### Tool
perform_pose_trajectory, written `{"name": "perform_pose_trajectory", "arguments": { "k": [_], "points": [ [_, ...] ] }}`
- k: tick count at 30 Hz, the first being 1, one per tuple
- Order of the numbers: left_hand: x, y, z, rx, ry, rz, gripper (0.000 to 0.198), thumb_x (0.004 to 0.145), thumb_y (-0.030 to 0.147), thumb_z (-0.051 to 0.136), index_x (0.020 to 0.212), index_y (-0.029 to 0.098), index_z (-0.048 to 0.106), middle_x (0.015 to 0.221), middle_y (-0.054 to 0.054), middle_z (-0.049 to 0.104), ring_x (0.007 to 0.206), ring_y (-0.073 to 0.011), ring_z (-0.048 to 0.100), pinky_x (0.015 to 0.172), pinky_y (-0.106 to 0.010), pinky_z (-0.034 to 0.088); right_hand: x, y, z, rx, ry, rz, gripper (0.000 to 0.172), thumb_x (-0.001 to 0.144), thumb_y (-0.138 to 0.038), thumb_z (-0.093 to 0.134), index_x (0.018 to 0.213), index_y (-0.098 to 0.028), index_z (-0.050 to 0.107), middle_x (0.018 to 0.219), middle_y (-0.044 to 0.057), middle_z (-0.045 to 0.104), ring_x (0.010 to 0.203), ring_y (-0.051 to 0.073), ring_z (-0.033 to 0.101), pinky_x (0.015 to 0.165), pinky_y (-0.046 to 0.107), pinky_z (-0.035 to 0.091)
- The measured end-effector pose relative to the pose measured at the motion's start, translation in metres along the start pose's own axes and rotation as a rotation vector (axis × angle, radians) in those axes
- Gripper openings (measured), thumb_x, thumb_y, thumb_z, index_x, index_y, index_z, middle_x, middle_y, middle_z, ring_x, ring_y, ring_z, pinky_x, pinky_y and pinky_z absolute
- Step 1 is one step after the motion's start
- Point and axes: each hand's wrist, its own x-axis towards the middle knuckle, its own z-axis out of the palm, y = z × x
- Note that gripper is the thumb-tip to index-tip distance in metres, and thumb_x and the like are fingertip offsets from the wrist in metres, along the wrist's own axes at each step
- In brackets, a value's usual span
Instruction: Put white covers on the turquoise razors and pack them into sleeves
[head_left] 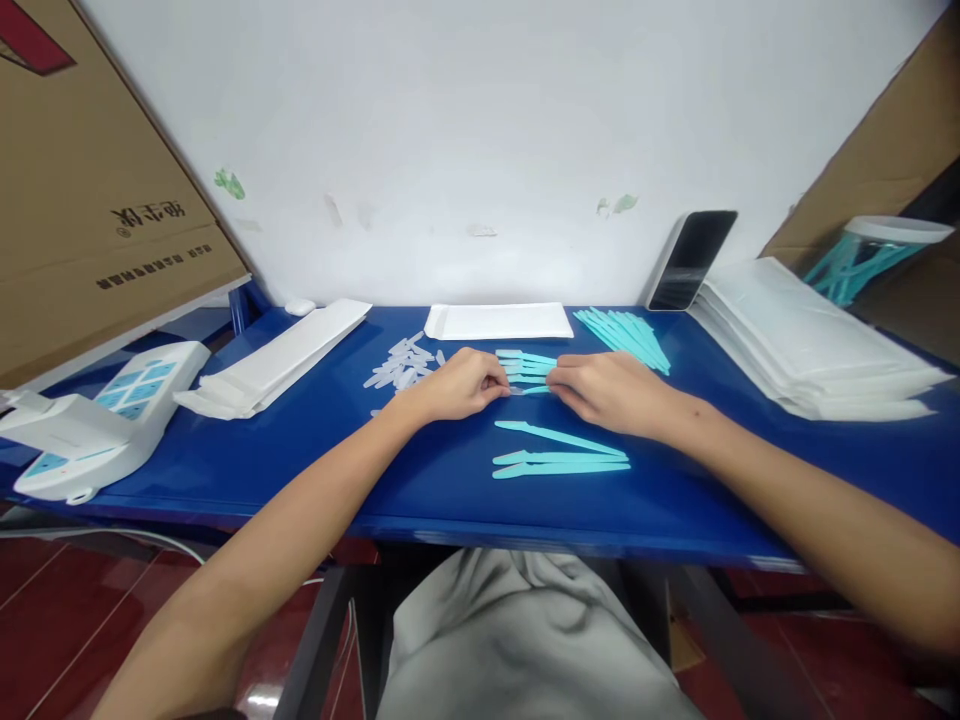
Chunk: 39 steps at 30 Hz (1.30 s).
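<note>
One razor (535,390) hangs between two hands, low over the blue table (435,470) — slim, turquoise, a clear cap (516,391) at its tip. The left hand (474,383) pinches the cap, the right hand (600,388) the handle. Three razors (562,457) lie nearer; the heaped caps (403,366) defy counting — one phone (691,262) leans behind.

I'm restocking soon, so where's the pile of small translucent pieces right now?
In the head view, the translucent pile lies on the blue table, just left of the left hand, between it and the long white packets.
</note>
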Motion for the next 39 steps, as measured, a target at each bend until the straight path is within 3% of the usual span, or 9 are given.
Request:
{"name": "perform_pose_trajectory", "arguments": {
  "k": [7,20,39],
  "points": [
    [0.002,-0.001,0.0,0.031,0.003,0.015,0.016,0.091,0.017,0.063,0.085,0.015,0.077,0.08,-0.005,0.071,0.068,-0.014,0.063,0.064,-0.025,0.044,0.0,-0.007,-0.007,-0.052,-0.037,0.013,0.029,0.102,-0.025,0.041,0.088,-0.019,0.066,0.087,0.005,0.067,0.063,0.015,0.054,0.054,0.032,0.016],
    [0.003,-0.001,0.0,-0.002,-0.022,-0.002,0.016,0.091,0.015,0.063,0.086,0.015,0.078,0.082,-0.006,0.073,0.071,-0.0144,0.064,0.067,-0.025,0.047,0.0,-0.003,-0.004,-0.001,-0.051,0.006,0.028,0.102,-0.025,0.042,0.089,-0.02,0.067,0.089,0.006,0.069,0.066,0.017,0.057,0.054,0.032,0.018],
    [0.006,-0.006,0.007,-0.047,0.037,-0.055,0.013,0.086,0.012,0.067,0.081,0.016,0.078,0.078,-0.003,0.073,0.067,-0.0129,0.063,0.065,-0.024,0.047,0.0,-0.002,0.006,0.03,-0.036,-0.012,0.029,0.102,-0.023,0.043,0.094,-0.018,0.07,0.094,0.008,0.071,0.07,0.018,0.061,0.056,0.031,0.026]
  ]
}}
